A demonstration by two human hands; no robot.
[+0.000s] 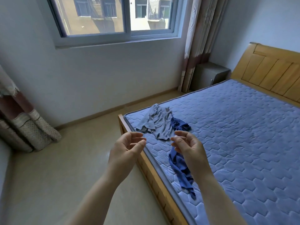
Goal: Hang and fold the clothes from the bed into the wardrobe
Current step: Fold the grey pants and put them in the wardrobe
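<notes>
A crumpled grey garment (158, 123) lies near the foot corner of the blue quilted mattress (235, 135). A dark blue garment (181, 169) stretches from beside the grey one toward the near edge of the bed, partly hidden behind my right hand. My left hand (125, 149) hovers over the bed's wooden side rail, palm turned inward, fingers loosely curled and holding nothing. My right hand (189, 147) is raised above the blue garment, fingers also loosely curled, empty. The two hands face each other a short gap apart. No wardrobe is in view.
The wooden bed frame (152, 176) and headboard (272, 75) fill the right side. A grey bedside cabinet (211, 75) stands in the far corner by a curtain (196, 43). Another curtain (24, 124) bunches on the floor at left. Beige floor (65, 168) spreads under the window (113, 17).
</notes>
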